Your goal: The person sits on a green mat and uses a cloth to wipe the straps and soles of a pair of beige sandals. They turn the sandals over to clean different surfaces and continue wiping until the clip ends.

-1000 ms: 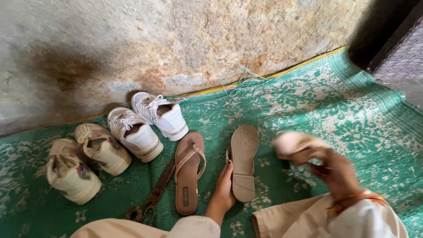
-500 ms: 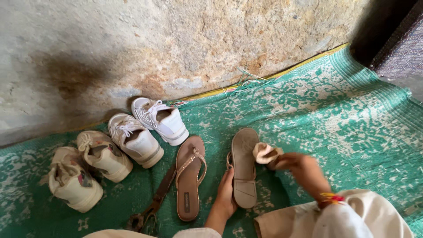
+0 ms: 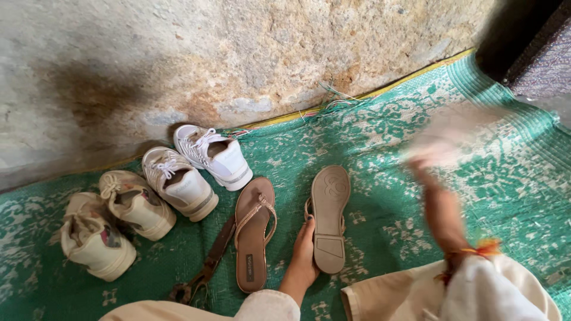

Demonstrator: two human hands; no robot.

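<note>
Under the left hand [image 3: 304,258] the fingers [image 3: 308,229] curl narrowly against the edge of an upturned sandal [image 3: 329,217], sole up on the green mat [image 3: 386,178]; just left of those fingers lies its mate, the brown sandal [image 3: 253,241], strap up; beyond it two pairs of white sneakers [image 3: 178,181] stand empty by the wall [image 3: 238,53]; the right hand [image 3: 437,151] is raised and blurred, fingers closed on a pale cloth [image 3: 458,128]; whether tightly, I cannot tell.
</note>
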